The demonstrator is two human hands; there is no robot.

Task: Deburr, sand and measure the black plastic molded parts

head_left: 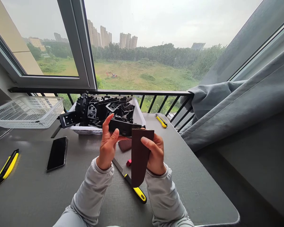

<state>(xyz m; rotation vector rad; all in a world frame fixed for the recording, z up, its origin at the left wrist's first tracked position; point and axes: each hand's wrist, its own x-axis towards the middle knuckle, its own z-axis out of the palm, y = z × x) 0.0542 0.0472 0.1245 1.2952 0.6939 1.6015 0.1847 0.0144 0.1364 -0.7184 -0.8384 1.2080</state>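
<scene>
My left hand is closed on the left end of a long black plastic part, with the thumb in front and the index finger raised. My right hand pinches a folded strip of dark brown sandpaper, thumb on its near face. The strip hangs down, its upper edge against or just in front of the part's right end; I cannot tell if they touch. Below, a flat file with a yellow and black handle lies on the table, partly hidden by the strip. Beside it are a small red block and another brown sandpaper piece.
A white basket heaped with black plastic parts stands behind my hands. An empty white basket sits at the left. On the grey table lie a phone and two yellow utility knives, one left, one right.
</scene>
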